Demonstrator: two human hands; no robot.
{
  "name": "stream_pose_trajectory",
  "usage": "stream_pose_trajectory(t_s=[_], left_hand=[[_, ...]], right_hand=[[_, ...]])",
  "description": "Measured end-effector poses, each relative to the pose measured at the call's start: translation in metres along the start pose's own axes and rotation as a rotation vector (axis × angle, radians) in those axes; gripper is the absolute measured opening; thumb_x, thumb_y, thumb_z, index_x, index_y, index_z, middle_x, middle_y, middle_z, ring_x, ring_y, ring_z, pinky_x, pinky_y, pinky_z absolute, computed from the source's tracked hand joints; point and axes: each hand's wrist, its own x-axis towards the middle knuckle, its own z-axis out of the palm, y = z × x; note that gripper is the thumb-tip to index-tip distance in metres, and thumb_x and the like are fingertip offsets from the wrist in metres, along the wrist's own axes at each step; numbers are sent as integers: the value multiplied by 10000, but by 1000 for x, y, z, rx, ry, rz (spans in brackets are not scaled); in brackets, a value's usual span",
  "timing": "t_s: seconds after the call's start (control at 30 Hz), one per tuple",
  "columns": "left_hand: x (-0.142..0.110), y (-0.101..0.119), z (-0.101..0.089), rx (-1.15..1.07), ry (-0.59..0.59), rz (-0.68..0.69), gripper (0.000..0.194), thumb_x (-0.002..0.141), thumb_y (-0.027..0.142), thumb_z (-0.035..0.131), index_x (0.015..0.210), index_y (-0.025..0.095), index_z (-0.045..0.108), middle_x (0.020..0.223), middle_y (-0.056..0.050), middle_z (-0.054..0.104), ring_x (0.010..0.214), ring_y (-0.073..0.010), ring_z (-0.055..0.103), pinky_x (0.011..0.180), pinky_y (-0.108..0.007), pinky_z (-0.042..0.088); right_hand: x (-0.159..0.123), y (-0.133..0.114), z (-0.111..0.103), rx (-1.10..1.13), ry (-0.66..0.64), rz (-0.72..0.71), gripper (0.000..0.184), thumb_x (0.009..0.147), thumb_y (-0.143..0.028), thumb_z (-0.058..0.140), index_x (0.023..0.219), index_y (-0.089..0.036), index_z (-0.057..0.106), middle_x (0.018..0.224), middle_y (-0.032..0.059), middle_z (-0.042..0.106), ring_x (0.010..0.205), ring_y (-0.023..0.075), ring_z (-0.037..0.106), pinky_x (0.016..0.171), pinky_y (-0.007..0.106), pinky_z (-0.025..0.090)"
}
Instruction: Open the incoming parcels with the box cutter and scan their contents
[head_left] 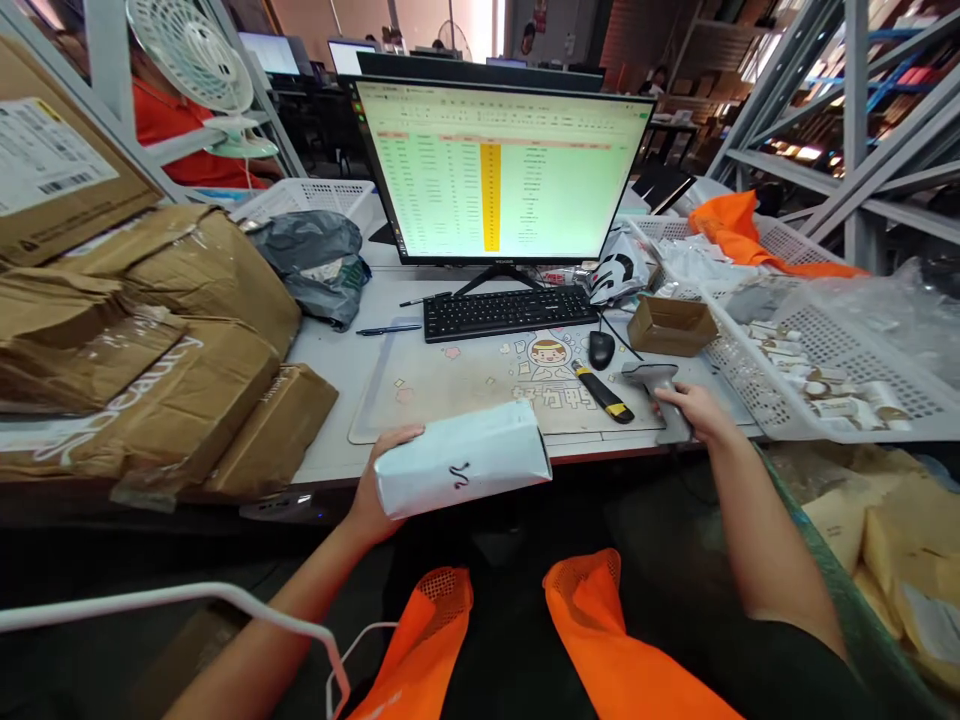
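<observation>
My left hand (377,482) grips a white paper-wrapped parcel (463,458) with a black scribble on it, held over the desk's front edge. My right hand (696,407) closes on the handle of a grey barcode scanner (655,381) lying on the desk, to the right of a yellow-and-black utility knife (602,392). A black mouse (601,348) and a black keyboard (510,311) sit beyond, in front of a monitor (499,170) that shows a green spreadsheet.
Crumpled cardboard boxes (142,350) pile up on the left. A white basket (825,375) of small white items and a small open brown box (670,325) stand at the right. A grey bag (315,260), pens, a fan and a person in orange lie behind.
</observation>
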Motion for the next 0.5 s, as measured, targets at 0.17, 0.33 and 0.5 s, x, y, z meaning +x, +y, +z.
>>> stream_pose_trajectory(t_s=[0.17, 0.33, 0.5], left_hand=[[-6, 18, 28, -280, 94, -590, 883, 657, 712, 897, 1303, 157, 664, 1301, -191, 722, 1278, -421, 656, 1148, -578, 510], [28, 31, 59, -281, -225, -643, 1005, 567, 698, 939, 1341, 122, 659, 1363, -234, 692, 1325, -469, 618, 1119, -578, 537], [49, 34, 103, -383, -501, -622, 1191, 699, 693, 855, 1636, 162, 346, 1568, -242, 526, 1319, -430, 637, 1030, -555, 605]], right_hand=[[-22, 9, 3, -91, 317, -204, 575, 710, -578, 835, 1056, -126, 749, 1301, 251, 681, 1375, 443, 531, 1172, 582, 423], [-132, 27, 66, 247, -382, -555, 1092, 769, -773, 783, 1647, -277, 365, 1591, 167, 512, 1456, 372, 506, 1211, 579, 395], [-183, 56, 106, 529, -115, -326, 967, 694, -655, 912, 1496, -263, 543, 1480, 129, 623, 1369, 372, 582, 1177, 549, 447]])
